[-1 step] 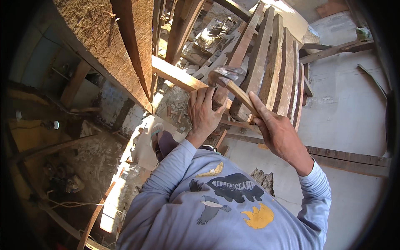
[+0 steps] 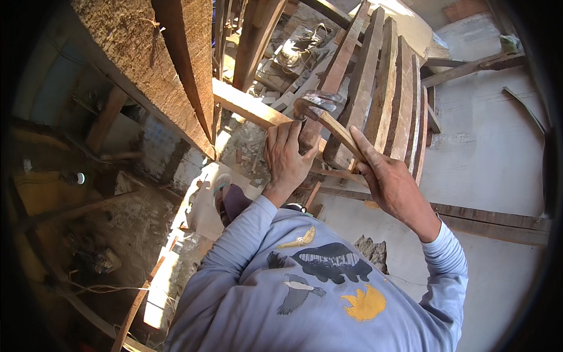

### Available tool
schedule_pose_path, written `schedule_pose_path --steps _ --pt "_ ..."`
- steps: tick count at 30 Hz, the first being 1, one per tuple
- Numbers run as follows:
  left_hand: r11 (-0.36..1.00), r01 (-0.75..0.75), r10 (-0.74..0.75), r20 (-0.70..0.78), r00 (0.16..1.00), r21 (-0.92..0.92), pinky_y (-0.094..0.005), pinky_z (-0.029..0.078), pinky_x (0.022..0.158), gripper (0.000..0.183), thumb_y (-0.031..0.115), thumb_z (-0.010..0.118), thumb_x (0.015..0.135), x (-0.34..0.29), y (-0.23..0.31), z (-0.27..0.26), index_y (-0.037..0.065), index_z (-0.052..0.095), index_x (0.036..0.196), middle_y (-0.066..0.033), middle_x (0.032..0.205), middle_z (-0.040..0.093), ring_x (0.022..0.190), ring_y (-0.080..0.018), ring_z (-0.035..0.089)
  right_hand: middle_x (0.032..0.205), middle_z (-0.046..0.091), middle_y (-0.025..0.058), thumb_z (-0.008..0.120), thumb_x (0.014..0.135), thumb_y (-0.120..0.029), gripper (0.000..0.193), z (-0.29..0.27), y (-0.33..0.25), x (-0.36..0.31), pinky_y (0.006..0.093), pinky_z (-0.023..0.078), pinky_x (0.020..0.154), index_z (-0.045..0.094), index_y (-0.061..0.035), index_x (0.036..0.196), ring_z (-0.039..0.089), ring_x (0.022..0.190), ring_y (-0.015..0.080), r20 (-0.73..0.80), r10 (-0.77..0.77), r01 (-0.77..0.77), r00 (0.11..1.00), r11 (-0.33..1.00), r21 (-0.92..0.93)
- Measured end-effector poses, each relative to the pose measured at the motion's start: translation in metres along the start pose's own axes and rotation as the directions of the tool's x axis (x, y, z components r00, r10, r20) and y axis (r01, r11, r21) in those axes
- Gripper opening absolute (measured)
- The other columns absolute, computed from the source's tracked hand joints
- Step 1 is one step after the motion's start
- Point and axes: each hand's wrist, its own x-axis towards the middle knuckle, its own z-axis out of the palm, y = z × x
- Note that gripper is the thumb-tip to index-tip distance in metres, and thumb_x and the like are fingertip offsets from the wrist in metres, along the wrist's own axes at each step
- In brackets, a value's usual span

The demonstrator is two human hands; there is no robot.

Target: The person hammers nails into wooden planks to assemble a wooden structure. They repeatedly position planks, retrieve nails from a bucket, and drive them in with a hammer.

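My right hand (image 2: 394, 183) is closed round the wooden handle of a claw hammer (image 2: 339, 130), its forefinger stretched along the handle. The metal head hangs over the near end of a wooden beam (image 2: 334, 76), just above my left fingers; whether it touches the wood I cannot tell. My left hand (image 2: 287, 154) grips that beam end, with the fingers on its left side and the thumb on its right. Under the hand passes a pale crosspiece (image 2: 249, 104). Any nail there is hidden or too small to make out.
Several long beams (image 2: 381, 88) lie side by side, running away at right. Rough upright timber (image 2: 126, 64) stands close on the left. A dark plank (image 2: 492, 222) crosses the pale surface (image 2: 481, 141) at right. Rubble and a cable-strewn machine (image 2: 293, 50) lie beyond; my sandalled foot (image 2: 221, 190) is below.
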Motion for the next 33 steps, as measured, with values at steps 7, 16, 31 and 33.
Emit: schedule_pose_path --steps 7,16,31,33 --pt "1.0 -0.008 0.008 -0.006 1.0 -0.016 -0.0459 0.046 0.092 0.07 0.03 0.085 0.08 0.001 -0.007 0.001 0.009 0.058 0.141 -0.0099 0.114 0.061 0.104 -0.0333 0.055 0.117 0.07 0.0317 0.057 0.104 -0.003 0.071 -0.012 -0.014 0.006 0.0483 0.057 0.079 0.025 -0.0171 0.166 0.074 0.095 0.0436 -0.258 0.051 0.005 0.965 0.977 0.211" --pt "0.979 0.06 -0.062 -0.006 0.998 -0.197 -0.0486 0.046 0.096 0.067 0.013 0.093 0.065 -0.01 -0.008 0.0 0.005 0.056 0.122 -0.0147 0.117 0.061 0.11 -0.0373 0.056 0.121 0.069 0.0314 0.056 0.104 -0.003 0.07 -0.004 -0.009 -0.003 0.0508 0.056 0.084 0.026 -0.017 0.166 0.071 0.104 0.0489 -0.034 0.184 -0.174 0.982 0.966 0.191" --pt "0.991 0.133 -0.133 -0.031 0.991 0.0 -0.046 0.045 0.092 0.062 0.021 0.096 0.059 -0.012 -0.001 -0.01 0.009 0.065 0.111 -0.0093 0.106 0.059 0.106 -0.0331 0.054 0.13 0.067 0.0278 0.059 0.102 -0.003 0.071 0.005 0.0 -0.004 0.048 0.058 0.081 0.028 -0.0142 0.165 0.075 0.096 0.0416 -0.085 0.122 -0.102 0.989 0.972 0.213" --pt "0.991 0.132 -0.132 -0.041 0.99 0.001 -0.0463 0.045 0.092 0.061 0.021 0.096 0.059 -0.013 -0.003 -0.007 0.009 0.065 0.11 -0.0096 0.106 0.059 0.106 -0.0332 0.054 0.138 0.063 0.0257 0.059 0.101 -0.001 0.07 -0.001 -0.002 0.0 0.0467 0.059 0.08 0.029 -0.0112 0.165 0.075 0.095 0.0402 -0.266 0.013 0.033 0.964 0.985 0.167"
